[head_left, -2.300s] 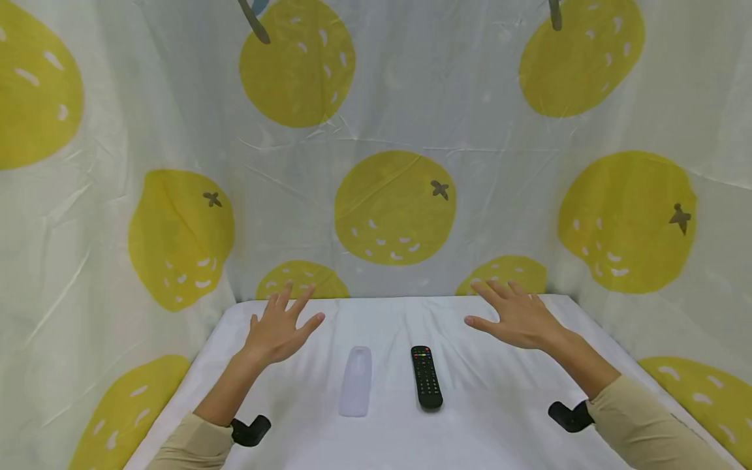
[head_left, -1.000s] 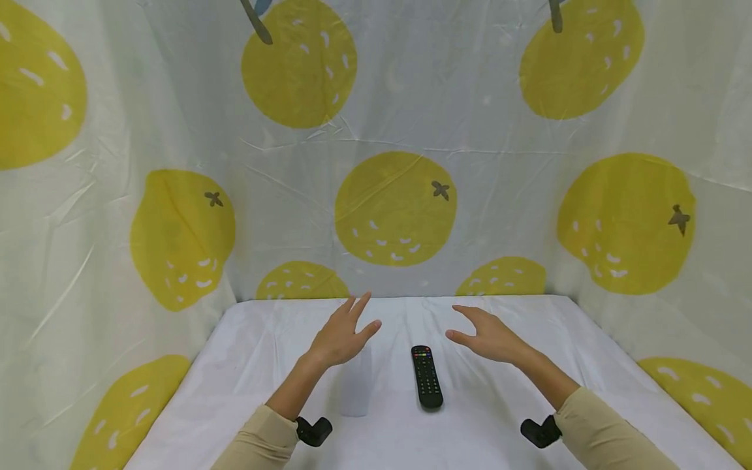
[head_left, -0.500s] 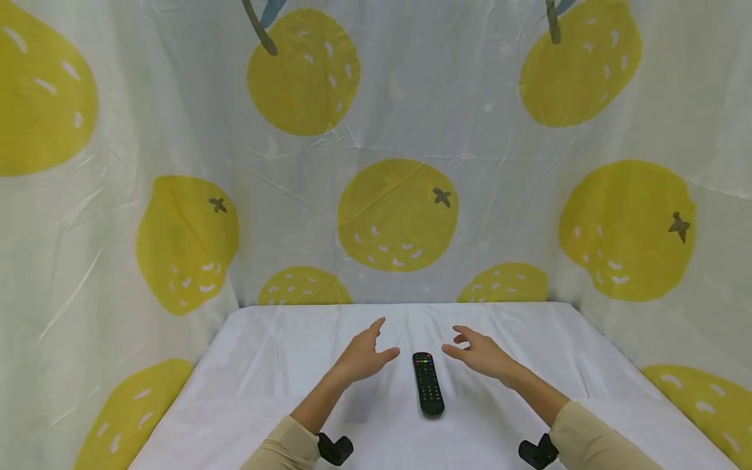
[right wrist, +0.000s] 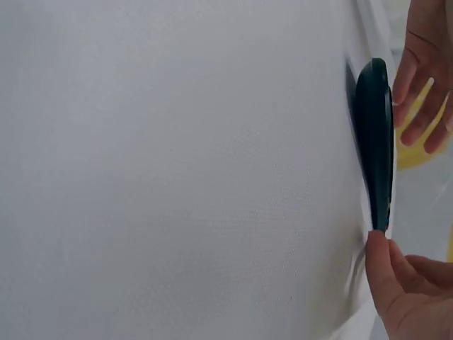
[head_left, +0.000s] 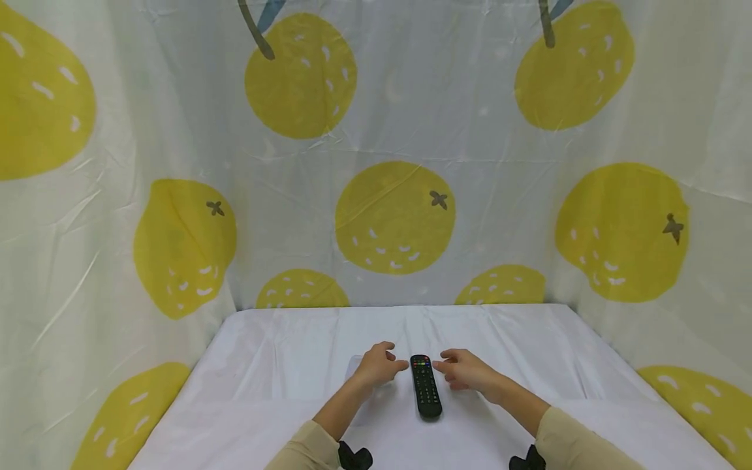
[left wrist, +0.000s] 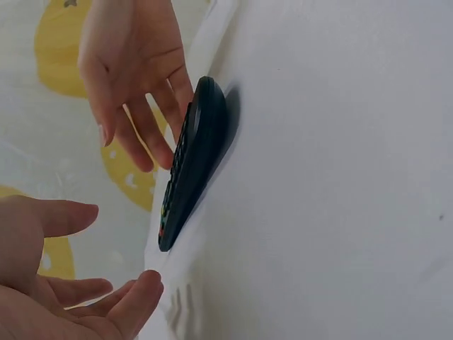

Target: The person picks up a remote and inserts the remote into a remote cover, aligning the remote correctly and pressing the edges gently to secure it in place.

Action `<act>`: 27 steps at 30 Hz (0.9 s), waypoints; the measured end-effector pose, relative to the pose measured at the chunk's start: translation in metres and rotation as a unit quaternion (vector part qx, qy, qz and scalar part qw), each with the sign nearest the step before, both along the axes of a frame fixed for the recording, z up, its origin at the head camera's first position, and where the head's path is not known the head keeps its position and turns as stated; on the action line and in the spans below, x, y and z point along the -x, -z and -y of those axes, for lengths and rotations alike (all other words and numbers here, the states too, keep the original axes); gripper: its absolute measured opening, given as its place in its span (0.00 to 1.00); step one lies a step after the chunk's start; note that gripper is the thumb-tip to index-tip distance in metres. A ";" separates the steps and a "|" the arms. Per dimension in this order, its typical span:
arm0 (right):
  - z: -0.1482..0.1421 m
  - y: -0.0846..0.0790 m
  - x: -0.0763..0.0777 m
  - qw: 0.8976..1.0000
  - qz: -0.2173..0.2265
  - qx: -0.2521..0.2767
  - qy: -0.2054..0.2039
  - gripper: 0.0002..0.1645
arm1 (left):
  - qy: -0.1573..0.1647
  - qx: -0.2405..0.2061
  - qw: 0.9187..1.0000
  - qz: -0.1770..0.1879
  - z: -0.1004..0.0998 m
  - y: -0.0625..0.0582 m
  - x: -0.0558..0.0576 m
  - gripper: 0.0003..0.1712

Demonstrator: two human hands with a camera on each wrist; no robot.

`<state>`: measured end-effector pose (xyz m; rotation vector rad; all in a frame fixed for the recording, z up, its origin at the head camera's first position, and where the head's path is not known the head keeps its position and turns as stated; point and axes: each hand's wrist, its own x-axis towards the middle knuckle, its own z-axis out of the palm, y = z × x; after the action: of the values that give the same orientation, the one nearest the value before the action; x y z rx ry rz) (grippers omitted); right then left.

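A black remote control (head_left: 425, 387) with small coloured buttons near its far end lies face up on the white cloth. Left of it, a pale, translucent lilac sleeve-like piece (head_left: 354, 365) shows only in part, mostly hidden by my left hand and forearm. My left hand (head_left: 378, 365) hovers just left of the remote's far end, thumb pointing at it, fingers loosely bent. On the other side my right hand (head_left: 467, 371) has its fingertips right by the remote's edge. In the right wrist view its fingertips (right wrist: 377, 239) overlap the remote's tip (right wrist: 376, 142).
A white cloth (head_left: 282, 365) covers the table, with soft creases toward the back. Pale curtains (head_left: 482, 196) printed with yellow fruit enclose it at the back and both sides. A small black device (head_left: 355, 457) sits at the left wrist, another (head_left: 527, 459) at the right.
Both hands have come inward and down from wide apart to either side of the remote, their fingers bending more. The remote stays in place; the left arm now covers most of the lilac piece.
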<state>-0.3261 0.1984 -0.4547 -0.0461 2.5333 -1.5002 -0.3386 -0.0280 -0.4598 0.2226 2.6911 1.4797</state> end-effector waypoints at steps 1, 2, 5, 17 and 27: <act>0.001 0.002 0.000 1.000 0.004 0.010 0.000 0.37 | -0.001 -0.010 1.000 0.015 -0.001 0.002 -0.001 0.34; 0.002 0.003 0.000 1.000 0.008 0.021 0.000 0.36 | -0.001 -0.020 0.999 0.028 -0.002 0.004 -0.002 0.34; 0.006 0.008 0.000 0.998 0.014 0.054 0.005 0.34 | 0.000 -0.070 0.996 0.059 -0.005 0.009 -0.003 0.32; 0.017 0.019 0.009 0.997 0.006 0.071 0.023 0.18 | -0.001 -0.199 0.974 0.109 -0.026 0.018 0.001 0.23; 0.017 0.018 0.006 0.990 0.034 0.133 0.041 0.17 | -0.024 -0.207 0.973 0.094 -0.031 0.021 0.001 0.17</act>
<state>-0.3319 0.1810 -0.4729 0.0685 2.2934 -1.8294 -0.3394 0.0030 -0.4806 0.0318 2.2342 1.9549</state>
